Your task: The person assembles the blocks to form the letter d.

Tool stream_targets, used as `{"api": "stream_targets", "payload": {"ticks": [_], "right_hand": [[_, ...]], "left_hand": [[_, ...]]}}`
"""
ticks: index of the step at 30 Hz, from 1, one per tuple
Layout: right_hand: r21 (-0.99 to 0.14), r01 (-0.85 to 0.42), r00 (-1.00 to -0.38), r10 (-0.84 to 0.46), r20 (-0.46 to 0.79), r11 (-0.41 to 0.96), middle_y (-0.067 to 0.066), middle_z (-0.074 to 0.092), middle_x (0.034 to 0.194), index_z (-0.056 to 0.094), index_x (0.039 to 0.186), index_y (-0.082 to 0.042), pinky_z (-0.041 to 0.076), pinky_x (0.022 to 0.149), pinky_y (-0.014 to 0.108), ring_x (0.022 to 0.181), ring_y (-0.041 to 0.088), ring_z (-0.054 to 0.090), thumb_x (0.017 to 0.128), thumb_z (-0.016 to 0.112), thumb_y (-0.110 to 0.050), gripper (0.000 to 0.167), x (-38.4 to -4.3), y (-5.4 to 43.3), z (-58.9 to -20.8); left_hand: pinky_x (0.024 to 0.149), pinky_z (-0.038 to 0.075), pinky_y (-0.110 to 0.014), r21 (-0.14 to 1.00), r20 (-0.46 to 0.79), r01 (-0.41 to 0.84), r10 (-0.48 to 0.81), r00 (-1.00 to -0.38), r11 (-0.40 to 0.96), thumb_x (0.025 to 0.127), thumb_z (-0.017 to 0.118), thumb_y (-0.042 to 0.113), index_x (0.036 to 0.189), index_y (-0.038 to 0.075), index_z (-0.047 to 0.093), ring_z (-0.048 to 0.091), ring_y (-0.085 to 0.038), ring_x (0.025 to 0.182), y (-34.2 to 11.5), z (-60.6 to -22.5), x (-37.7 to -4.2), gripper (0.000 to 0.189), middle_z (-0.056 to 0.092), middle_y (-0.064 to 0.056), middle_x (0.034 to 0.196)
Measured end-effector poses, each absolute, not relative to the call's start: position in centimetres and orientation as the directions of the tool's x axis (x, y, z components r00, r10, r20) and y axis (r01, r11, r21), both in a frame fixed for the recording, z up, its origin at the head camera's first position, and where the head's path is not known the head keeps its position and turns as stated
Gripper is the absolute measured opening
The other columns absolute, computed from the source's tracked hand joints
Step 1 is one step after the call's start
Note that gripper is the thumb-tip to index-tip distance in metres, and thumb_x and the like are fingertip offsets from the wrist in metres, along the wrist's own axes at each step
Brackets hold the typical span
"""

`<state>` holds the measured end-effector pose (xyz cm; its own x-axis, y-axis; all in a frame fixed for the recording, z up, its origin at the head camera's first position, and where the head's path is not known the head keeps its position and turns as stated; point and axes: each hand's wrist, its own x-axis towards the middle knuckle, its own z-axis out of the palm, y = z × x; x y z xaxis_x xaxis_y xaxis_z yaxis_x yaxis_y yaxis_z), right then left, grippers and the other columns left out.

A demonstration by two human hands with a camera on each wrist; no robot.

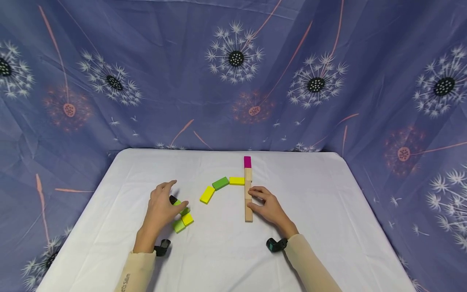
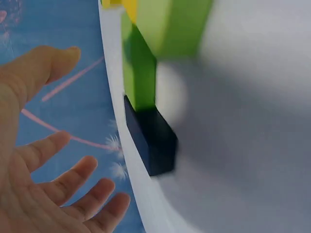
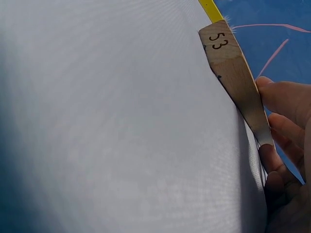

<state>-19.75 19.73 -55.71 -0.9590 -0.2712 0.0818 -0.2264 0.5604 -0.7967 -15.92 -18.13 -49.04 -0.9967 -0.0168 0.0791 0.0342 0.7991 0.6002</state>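
Observation:
Fingers spread, my left hand [image 1: 160, 205] hovers over a bent chain of blocks, holding nothing. A black block [image 2: 150, 138] ends that chain, touching a green block [image 2: 138, 68]; a yellow block [image 1: 187, 219] and a light green block [image 1: 179, 226] follow nearer to me. My right hand [image 1: 269, 206] rests its thumb and fingertips along the right side of a straight row of plain wooden blocks [image 1: 248, 211]. The nearest one, marked 53 [image 3: 221, 41], shows its end in the right wrist view. A magenta block [image 1: 247, 162] tops the row's far end.
From the row's left side a yellow block [image 1: 236, 181], a green block [image 1: 220, 183] and another yellow block [image 1: 207, 194] curve toward the left hand. White cloth [image 1: 310, 174] covers the table, with a blue dandelion-print curtain [image 1: 175, 81] behind and at both sides.

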Motion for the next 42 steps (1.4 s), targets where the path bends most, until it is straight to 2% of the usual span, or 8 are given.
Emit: {"api": "stream_targets", "payload": {"ticks": [7,12,16,30,37,42], "right_hand": [[-0.795,-0.219,-0.960,-0.269,0.073,0.565,-0.004,0.059,0.142,0.071,0.133,-0.014,0.050,0.101,0.043,0.136,0.021,0.053,0.091,0.080,-0.027,0.045,-19.8,19.8,-55.7],[-0.800,-0.225,-0.960,-0.266,0.085,0.556,-0.002,0.060,0.142,0.071,0.132,-0.013,0.050,0.102,0.045,0.136,0.023,0.054,0.090,0.081,-0.027,0.045,-19.6,19.7,-55.7],[-0.797,-0.228,-0.960,-0.265,0.089,0.559,-0.003,0.060,0.142,0.071,0.132,-0.013,0.050,0.100,0.043,0.135,0.023,0.054,0.090,0.081,-0.028,0.045,-19.6,19.7,-55.7],[-0.792,-0.248,-0.955,-0.280,0.102,0.557,-0.001,0.060,0.142,0.071,0.132,-0.012,0.050,0.100,0.043,0.134,0.024,0.055,0.090,0.081,-0.025,0.045,-19.7,19.7,-55.5],[-0.802,-0.240,-0.955,-0.279,0.096,0.547,-0.001,0.060,0.142,0.071,0.132,-0.012,0.050,0.101,0.046,0.134,0.024,0.054,0.090,0.081,-0.025,0.045,-19.7,19.6,-55.4],[-0.798,-0.251,-0.954,-0.281,0.107,0.548,0.000,0.060,0.141,0.071,0.132,-0.011,0.050,0.099,0.045,0.134,0.024,0.055,0.090,0.081,-0.027,0.046,-19.6,19.7,-55.4]], "left_hand": [[0.108,0.036,-0.071,0.617,0.008,-0.019,-0.030,-1.000,0.787,0.088,0.077,0.028,0.154,0.000,0.039,0.035,-0.058,0.137,-21.1,-49.5,-15.1,0.082,0.038,-0.035,0.150],[0.101,0.047,-0.063,0.605,-0.001,-0.031,-0.038,-0.999,0.796,0.086,0.080,0.025,0.150,-0.005,0.044,0.053,-0.050,0.124,-21.7,-50.2,-14.5,0.079,0.051,-0.034,0.140],[0.094,0.052,-0.058,0.617,-0.007,-0.045,-0.052,-0.999,0.785,0.087,0.081,0.027,0.149,-0.003,0.045,0.061,-0.043,0.114,-22.0,-50.8,-14.3,0.078,0.055,-0.030,0.136],[0.087,0.050,-0.040,0.684,0.065,-0.048,-0.127,-0.990,0.727,0.086,0.083,0.021,0.143,0.001,0.055,0.063,-0.030,0.101,-22.6,-52.0,-14.1,0.067,0.064,-0.024,0.127],[0.095,0.053,-0.047,0.695,0.043,-0.052,-0.114,-0.993,0.717,0.088,0.080,0.016,0.141,-0.003,0.056,0.064,-0.034,0.109,-22.3,-52.2,-14.3,0.061,0.065,-0.025,0.127],[0.096,0.054,-0.050,0.678,0.037,-0.036,-0.083,-0.996,0.734,0.089,0.077,0.009,0.134,-0.008,0.060,0.064,-0.037,0.108,-22.1,-52.4,-14.6,0.051,0.066,-0.027,0.121]]}}
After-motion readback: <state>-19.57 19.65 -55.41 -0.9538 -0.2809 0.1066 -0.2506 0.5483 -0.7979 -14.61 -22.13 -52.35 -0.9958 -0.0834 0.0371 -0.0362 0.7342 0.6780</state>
